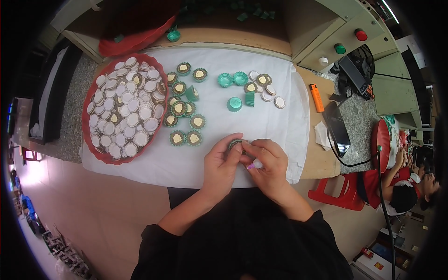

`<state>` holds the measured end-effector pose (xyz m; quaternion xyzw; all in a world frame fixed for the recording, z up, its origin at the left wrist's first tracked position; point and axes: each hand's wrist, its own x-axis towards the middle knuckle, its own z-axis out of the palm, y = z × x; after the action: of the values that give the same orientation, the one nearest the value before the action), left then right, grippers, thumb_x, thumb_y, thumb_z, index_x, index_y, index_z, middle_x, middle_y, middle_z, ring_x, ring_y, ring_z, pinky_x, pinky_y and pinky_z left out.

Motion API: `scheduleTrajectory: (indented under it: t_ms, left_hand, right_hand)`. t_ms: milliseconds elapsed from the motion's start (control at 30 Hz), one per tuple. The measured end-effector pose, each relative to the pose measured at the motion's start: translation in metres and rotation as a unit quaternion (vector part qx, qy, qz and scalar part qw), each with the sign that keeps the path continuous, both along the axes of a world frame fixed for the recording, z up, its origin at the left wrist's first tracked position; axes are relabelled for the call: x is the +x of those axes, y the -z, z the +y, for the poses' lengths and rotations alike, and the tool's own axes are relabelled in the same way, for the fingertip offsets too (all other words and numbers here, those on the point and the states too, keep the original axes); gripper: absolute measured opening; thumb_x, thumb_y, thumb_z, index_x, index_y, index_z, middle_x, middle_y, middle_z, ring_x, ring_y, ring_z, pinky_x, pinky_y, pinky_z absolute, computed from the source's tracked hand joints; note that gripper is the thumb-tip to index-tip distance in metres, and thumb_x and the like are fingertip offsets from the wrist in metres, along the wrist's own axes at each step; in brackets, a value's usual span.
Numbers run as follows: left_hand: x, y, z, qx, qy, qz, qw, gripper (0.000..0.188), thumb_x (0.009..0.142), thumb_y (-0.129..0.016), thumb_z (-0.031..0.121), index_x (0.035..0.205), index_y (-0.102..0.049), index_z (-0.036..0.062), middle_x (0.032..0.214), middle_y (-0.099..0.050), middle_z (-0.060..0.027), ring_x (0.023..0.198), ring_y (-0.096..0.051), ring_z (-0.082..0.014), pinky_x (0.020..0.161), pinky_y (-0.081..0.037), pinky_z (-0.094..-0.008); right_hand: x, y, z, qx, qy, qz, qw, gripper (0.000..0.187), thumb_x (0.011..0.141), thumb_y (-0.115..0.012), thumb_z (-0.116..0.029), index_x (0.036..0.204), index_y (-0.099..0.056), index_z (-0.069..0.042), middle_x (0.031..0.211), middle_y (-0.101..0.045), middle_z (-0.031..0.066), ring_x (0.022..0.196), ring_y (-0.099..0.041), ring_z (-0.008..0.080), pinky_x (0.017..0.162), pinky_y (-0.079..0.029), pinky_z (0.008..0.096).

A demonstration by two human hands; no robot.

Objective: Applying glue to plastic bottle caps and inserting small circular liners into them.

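My left hand (221,163) and my right hand (269,164) meet near the front of the white sheet. Between the fingertips of both is a small round fluted cap (234,143), dark greenish at its rim and partly hidden by the thumbs. Tucked in my right palm is a small white tube with a purple tip (255,164). Ahead and to the left stand several green fluted cups with brown-and-cream faces (193,137). Beyond my right hand are plain green cups (234,104), one lying on its side, beside loose white discs (279,102).
On the left a red scalloped tray (86,122) is heaped with white fluted discs. A shelf (224,39) borders the back. To the right lie an orange-handled tool (317,98), a crumpled tissue (322,135) and a dark device with cables (337,128). A person (401,186) sits farther right.
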<state>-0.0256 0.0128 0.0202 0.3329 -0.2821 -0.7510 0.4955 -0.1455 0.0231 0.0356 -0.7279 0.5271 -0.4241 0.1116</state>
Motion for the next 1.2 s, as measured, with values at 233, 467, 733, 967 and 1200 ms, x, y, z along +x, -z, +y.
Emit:
scheduleTrajectory:
  t_ms: [233,467,733,967,1200]
  left_hand:
    - [0.003,0.006,-0.003,-0.022,-0.01,-0.015,1.0,0.026,0.086,-0.046,0.01,0.109,-0.045,-0.0025,0.089,-0.054,-0.0061,0.079,-0.051,-0.01,0.07,-0.043,-0.0226]
    - [0.0,0.003,-0.001,-0.019,0.0,0.014,1.0,0.028,0.086,-0.046,0.011,0.11,-0.044,-0.0021,0.095,-0.054,-0.008,0.083,-0.051,-0.0121,0.074,-0.042,-0.0272]
    - [-0.001,0.007,0.0,-0.044,0.001,-0.055,0.998,0.025,0.087,-0.045,0.012,0.107,-0.044,-0.0023,0.088,-0.054,-0.0071,0.074,-0.051,-0.0107,0.067,-0.043,-0.0234]
    - [-0.005,-0.001,-0.003,0.019,-0.025,-0.008,0.999,0.021,0.086,-0.045,0.01,0.105,-0.044,0.0004,0.095,-0.054,-0.0102,0.08,-0.052,-0.0131,0.072,-0.042,-0.0262]
    - [-0.003,-0.007,-0.006,0.075,-0.005,0.094,0.993,0.023,0.085,-0.047,0.008,0.106,-0.044,0.0012,0.097,-0.054,-0.0098,0.086,-0.051,-0.0152,0.076,-0.041,-0.0273]
  right_hand:
    - [-0.007,-0.018,0.0,0.353,0.021,-0.381,0.854,0.028,0.074,-0.063,-0.008,0.099,-0.056,0.002,0.079,-0.057,0.0024,0.068,-0.05,0.0075,0.06,-0.04,0.0192]
    - [0.002,-0.019,0.003,0.366,0.041,-0.44,0.819,0.023,0.075,-0.062,-0.009,0.094,-0.056,0.003,0.08,-0.058,0.0054,0.073,-0.053,0.0096,0.067,-0.043,0.0224]
    - [0.005,0.001,0.004,0.287,0.038,-0.335,0.897,0.015,0.077,-0.06,-0.007,0.088,-0.057,0.002,0.075,-0.057,0.0036,0.064,-0.051,0.0074,0.059,-0.042,0.0202]
    - [0.008,0.003,-0.002,0.158,0.036,-0.251,0.954,0.017,0.077,-0.06,-0.008,0.091,-0.058,0.0,0.074,-0.055,0.0029,0.061,-0.051,0.0078,0.056,-0.041,0.0202]
    - [-0.009,-0.011,0.002,0.351,0.033,-0.484,0.801,0.023,0.078,-0.059,-0.013,0.096,-0.057,0.002,0.08,-0.06,0.0041,0.062,-0.051,0.0059,0.053,-0.04,0.0185]
